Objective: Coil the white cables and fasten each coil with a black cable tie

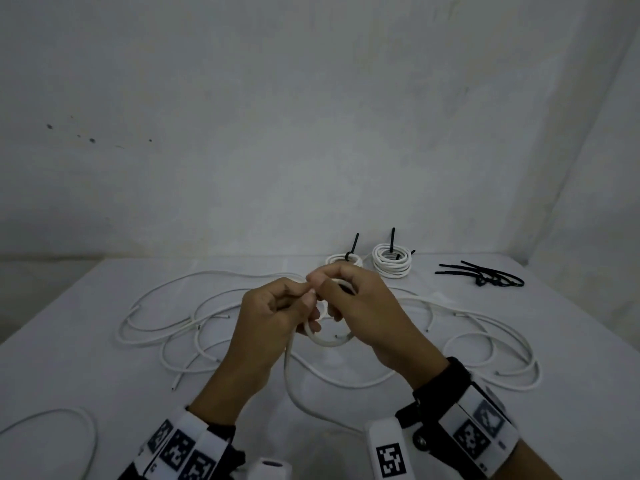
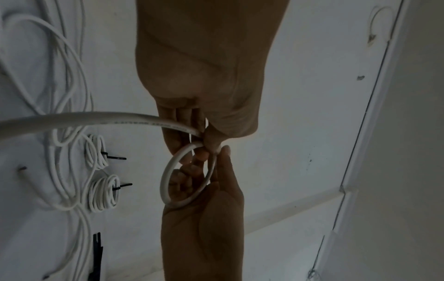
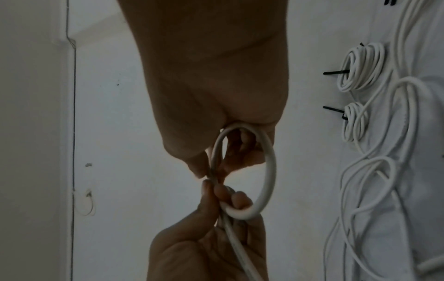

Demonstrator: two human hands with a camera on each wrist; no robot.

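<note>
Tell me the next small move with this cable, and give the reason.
Probably lay a second turn onto the loop: the left hand feeds slack while the right hand pinches the crossing. Only one turn is formed, and a long tail of the white cable trails to the table, whereas the two finished coils hold several turns. The spare black ties can wait.

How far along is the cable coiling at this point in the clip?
Done: two tied coils stand at the table's far side, each with a black tie. In hand: the left hand and right hand hold the first loop of another white cable. Left: that coil needs winding and a tie, several loose cables lie uncoiled, and spare ties wait at the right.
</note>
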